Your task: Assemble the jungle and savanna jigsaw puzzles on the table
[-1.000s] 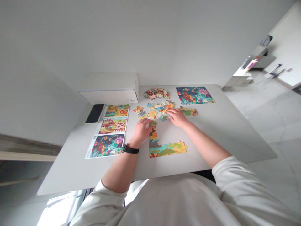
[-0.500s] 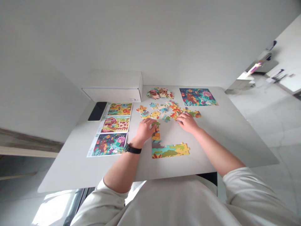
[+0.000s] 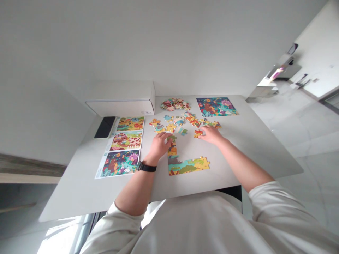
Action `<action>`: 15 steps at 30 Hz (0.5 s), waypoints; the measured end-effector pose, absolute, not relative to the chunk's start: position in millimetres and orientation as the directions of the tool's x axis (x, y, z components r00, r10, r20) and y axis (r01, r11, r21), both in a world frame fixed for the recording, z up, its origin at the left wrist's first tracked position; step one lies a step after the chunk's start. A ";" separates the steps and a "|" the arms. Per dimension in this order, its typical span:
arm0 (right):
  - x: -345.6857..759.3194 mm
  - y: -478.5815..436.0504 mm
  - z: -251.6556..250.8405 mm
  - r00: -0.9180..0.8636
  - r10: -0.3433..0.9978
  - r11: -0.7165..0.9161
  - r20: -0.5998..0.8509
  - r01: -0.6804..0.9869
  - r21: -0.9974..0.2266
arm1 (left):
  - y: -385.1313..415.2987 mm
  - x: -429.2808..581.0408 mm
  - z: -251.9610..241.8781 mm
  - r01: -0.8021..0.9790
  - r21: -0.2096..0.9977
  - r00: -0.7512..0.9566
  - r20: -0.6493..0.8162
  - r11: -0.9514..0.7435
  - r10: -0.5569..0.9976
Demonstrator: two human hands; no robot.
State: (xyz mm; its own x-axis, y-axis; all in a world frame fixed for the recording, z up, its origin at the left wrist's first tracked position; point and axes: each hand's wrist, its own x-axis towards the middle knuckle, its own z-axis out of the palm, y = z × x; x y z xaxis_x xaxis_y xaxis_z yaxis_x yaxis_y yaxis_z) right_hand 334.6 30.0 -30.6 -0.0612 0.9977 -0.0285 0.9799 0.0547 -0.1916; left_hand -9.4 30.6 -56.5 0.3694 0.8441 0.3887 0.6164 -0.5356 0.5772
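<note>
An L-shaped run of joined puzzle pieces [image 3: 189, 166] lies on the table in front of me, in yellow, green and blue. My left hand [image 3: 160, 144], with a black watch on the wrist, has its fingers curled at the upper end of the left column, on a green puzzle piece [image 3: 173, 138]. My right hand [image 3: 211, 135] pinches an orange puzzle piece [image 3: 197, 133] flat against the tabletop. Beyond both hands lie loose pieces, among them an orange cluster [image 3: 191, 120], a yellow piece [image 3: 171, 128] and a blue-green striped piece [image 3: 182, 131].
A pile of reddish pieces [image 3: 175, 104] sits near the wall, beside a white box [image 3: 120, 107]. On the left are a black phone [image 3: 105, 127] and a sheet with three pictures [image 3: 124, 141]. A dark blue animal picture [image 3: 217, 107] lies at the back right.
My right hand has drawn an orange piece away from the loose cluster, toward me. My left hand stays at the column's upper end. The whole view has shifted slightly.
</note>
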 end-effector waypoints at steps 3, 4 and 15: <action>335.0 32.7 -39.1 -0.004 0.999 -0.003 -0.033 0.976 -0.217 | 30.4 -9.8 -56.7 0.610 0.582 0.363 0.397 -0.537 0.843; 335.6 33.4 -41.6 0.007 1.000 -0.011 -0.018 0.973 -0.232 | 30.4 -9.9 -56.8 0.608 0.584 0.362 0.399 -0.538 0.843; 322.6 13.4 -44.0 0.064 0.994 0.035 0.087 0.572 -0.820 | 26.3 -6.9 -52.0 0.549 0.613 0.390 0.413 -0.568 0.823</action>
